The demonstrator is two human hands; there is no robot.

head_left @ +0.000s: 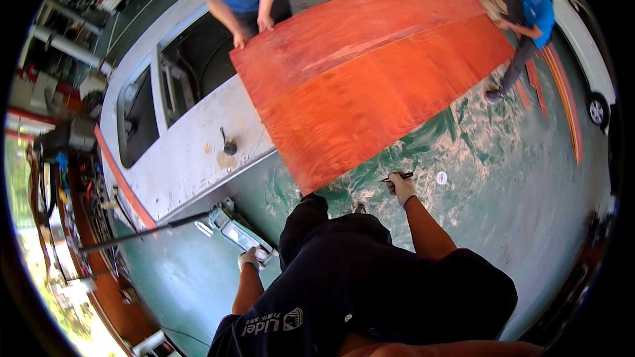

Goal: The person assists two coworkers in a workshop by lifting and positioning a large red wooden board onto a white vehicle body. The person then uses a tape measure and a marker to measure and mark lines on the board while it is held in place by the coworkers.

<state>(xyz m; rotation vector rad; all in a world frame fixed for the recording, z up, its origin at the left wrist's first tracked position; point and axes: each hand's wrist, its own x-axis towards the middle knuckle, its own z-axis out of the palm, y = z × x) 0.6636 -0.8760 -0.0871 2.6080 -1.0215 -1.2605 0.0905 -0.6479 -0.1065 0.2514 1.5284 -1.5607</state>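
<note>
My right hand (403,190), in a pale glove, is closed round a dark marker-like pen (398,177), held above the dusty floor. My left hand (249,259), gloved too, hangs lower down. Its fingers look curled beside a small round pale thing; whether they hold it is hard to make out. Behind it in the picture stands a green floor jack (237,231) with a long dark handle. Ahead of me a large orange-red plywood sheet (370,86) is gripped at its far left corner by one person in blue and red, and at its right end by another in blue.
A whitish vehicle body (198,139) with open frames lies left of the sheet, a dark tool (229,144) on it. Sawdust covers the green floor (503,225), where a round white object (442,177) lies. Red strips (562,102) and a white car (589,39) are at right.
</note>
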